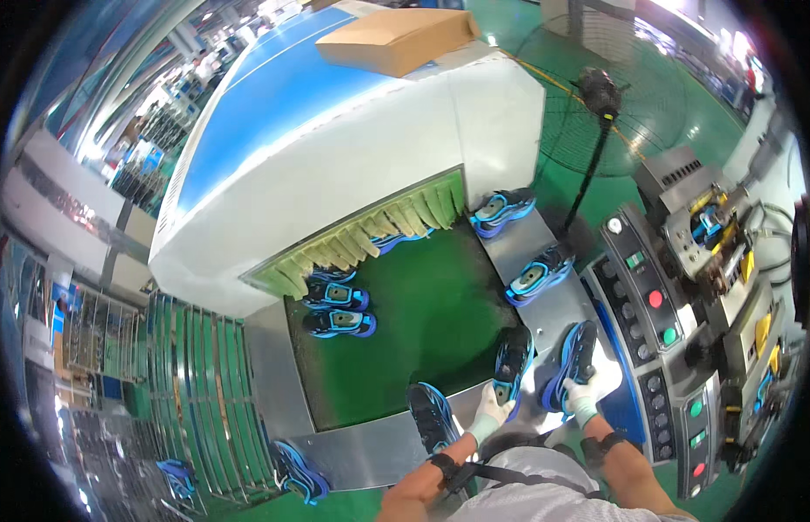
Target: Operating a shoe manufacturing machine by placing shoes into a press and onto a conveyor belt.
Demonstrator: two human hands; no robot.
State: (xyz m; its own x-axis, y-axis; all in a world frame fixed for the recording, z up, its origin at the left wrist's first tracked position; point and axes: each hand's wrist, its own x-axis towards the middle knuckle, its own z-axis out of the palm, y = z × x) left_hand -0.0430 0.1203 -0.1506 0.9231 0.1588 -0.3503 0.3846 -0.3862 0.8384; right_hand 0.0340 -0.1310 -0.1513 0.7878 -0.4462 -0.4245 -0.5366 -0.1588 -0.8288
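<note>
Both of my hands wear white gloves. My left hand (492,411) is closed around the heel of a black sneaker with blue trim (513,355), at the near right corner of the green conveyor belt (422,304). To its right, my right hand (582,398) grips the heel of a matching sneaker (579,344) over the metal ledge, beside the control panel. Just left of my left hand, another such sneaker (432,412) rests on the metal edge, held by neither hand. My fingertips are partly hidden by the shoes.
Several more sneakers sit on the belt (339,324), the right metal ledge (540,274) and the near left corner (299,471). A fringed curtain (361,244) hangs across the white machine's (335,165) opening. Right stand a button panel (641,277), a clamp machine (718,226) and a fan (601,91).
</note>
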